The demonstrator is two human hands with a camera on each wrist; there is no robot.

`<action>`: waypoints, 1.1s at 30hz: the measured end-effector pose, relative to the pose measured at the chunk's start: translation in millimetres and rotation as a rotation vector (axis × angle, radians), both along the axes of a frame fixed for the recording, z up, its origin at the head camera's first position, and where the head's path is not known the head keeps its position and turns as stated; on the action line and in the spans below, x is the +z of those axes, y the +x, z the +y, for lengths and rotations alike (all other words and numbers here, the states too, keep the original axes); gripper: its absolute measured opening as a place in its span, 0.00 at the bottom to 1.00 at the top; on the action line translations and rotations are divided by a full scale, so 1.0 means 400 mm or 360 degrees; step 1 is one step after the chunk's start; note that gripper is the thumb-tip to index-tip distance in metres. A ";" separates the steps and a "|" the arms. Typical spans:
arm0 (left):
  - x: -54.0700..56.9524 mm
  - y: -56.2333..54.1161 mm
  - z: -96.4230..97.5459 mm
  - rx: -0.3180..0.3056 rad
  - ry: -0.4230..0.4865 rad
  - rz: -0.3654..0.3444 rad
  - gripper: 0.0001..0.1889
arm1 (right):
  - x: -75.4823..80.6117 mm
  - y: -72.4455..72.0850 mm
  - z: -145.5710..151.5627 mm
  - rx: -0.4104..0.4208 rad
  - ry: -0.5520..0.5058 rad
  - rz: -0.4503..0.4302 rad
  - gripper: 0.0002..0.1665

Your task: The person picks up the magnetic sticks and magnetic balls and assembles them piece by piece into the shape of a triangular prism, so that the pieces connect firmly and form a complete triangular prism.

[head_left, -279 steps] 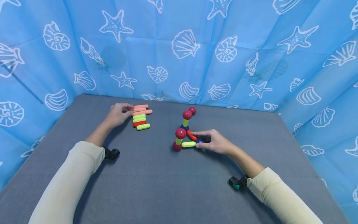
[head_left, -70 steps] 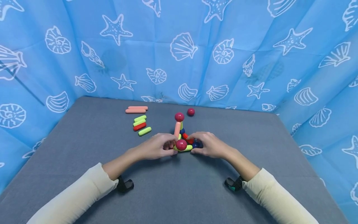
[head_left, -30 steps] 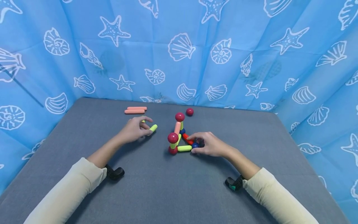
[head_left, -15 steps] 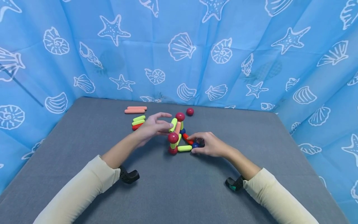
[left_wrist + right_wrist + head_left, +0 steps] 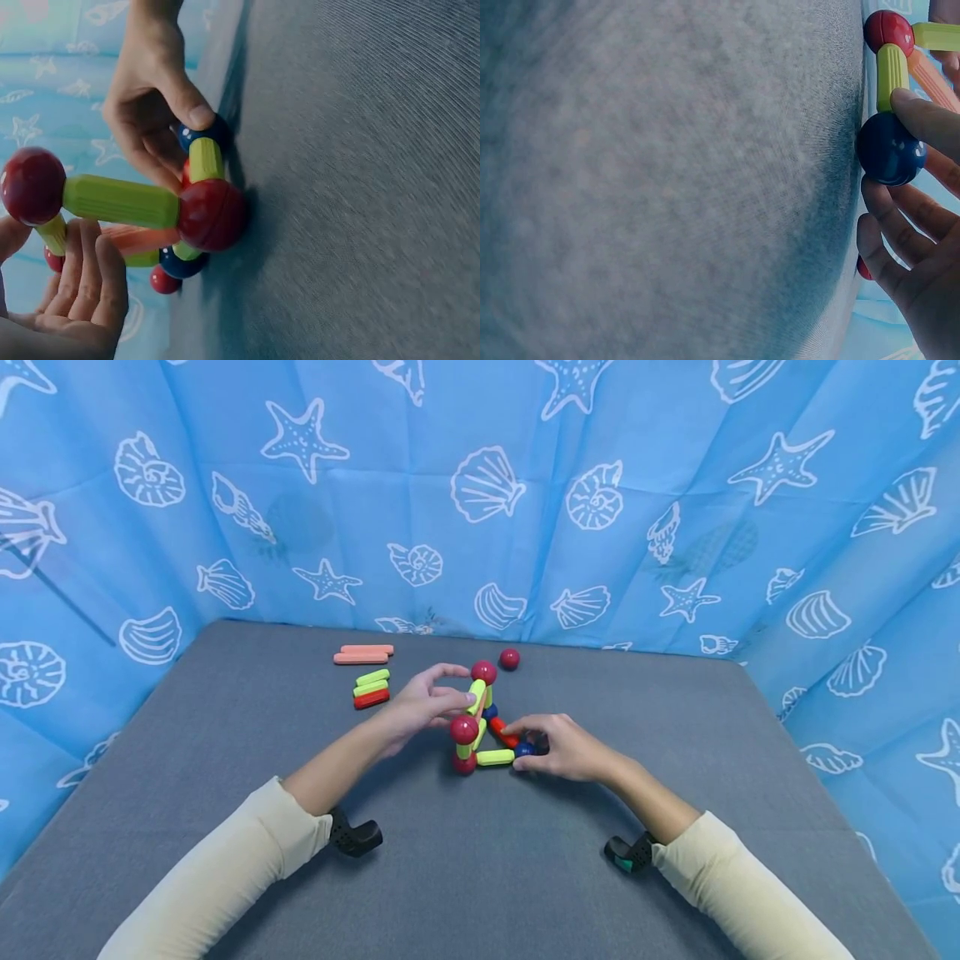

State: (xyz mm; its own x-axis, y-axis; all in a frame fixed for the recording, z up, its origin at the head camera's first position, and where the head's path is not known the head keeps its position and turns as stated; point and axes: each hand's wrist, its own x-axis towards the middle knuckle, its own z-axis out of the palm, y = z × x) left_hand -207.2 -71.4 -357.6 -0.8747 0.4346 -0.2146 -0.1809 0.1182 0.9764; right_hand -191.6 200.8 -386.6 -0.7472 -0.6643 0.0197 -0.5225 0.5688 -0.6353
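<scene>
A small frame of rods and balls stands mid-table in the head view. Its two upper dark red balls, a front one (image 5: pixel 464 729) and a back one (image 5: pixel 483 672), sit on upright yellow-green rods. My left hand (image 5: pixel 412 708) pinches a yellow-green rod (image 5: pixel 476 695) between the upper balls; in the left wrist view that rod (image 5: pixel 52 234) meets the front upper ball (image 5: pixel 33 185). A salmon rod (image 5: pixel 139 238) slants behind. My right hand (image 5: pixel 573 749) holds the blue ball (image 5: pixel 891 150) at the base's right corner, where a yellow-green rod (image 5: pixel 495 757) and a red rod (image 5: pixel 503 732) meet.
Left of the frame lie two salmon rods (image 5: pixel 363 658), two yellow-green rods (image 5: pixel 371 688) and a red rod (image 5: pixel 371 699). A loose dark red ball (image 5: pixel 509 659) rests behind it. A blue shell-patterned curtain (image 5: pixel 420 485) hangs at the table's (image 5: pixel 480 877) back edge.
My left hand has taken a yellow-green rod from the left group and brought it right, between the upper balls. Earlier, a salmon rod joined the frame. My right hand stays at the blue ball.
</scene>
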 end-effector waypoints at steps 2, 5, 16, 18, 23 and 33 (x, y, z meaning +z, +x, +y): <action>-0.001 0.005 -0.003 -0.0056 -0.0028 0.0096 0.27 | -0.001 0.000 0.000 -0.0002 0.0002 0.0005 0.27; -0.004 0.013 -0.009 -0.0180 -0.0017 0.0238 0.23 | 0.000 0.000 0.001 -0.0003 0.0003 0.0009 0.26; -0.027 0.006 -0.033 -0.0522 0.0138 0.0578 0.33 | 0.002 0.000 0.001 0.0018 -0.0011 0.0014 0.26; -0.029 0.004 -0.033 -0.0492 0.0117 0.0602 0.31 | 0.001 0.000 0.001 0.0016 -0.0015 0.0009 0.26; -0.035 0.008 -0.037 -0.0435 0.0042 0.0615 0.35 | -0.001 0.000 0.001 0.0030 -0.0018 0.0033 0.26; -0.087 0.030 -0.029 -0.0467 -0.0552 0.0649 0.47 | 0.004 0.005 -0.005 0.0010 0.0053 0.0070 0.27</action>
State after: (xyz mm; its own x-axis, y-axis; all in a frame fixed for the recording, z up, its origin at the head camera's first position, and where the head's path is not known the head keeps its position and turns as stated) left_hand -195.3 -83.2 -392.2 -0.7703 0.6348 -0.0601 0.2877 0.4301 0.8557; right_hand -189.7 199.0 -384.9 -0.7417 -0.6700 0.0302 -0.5533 0.5858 -0.5921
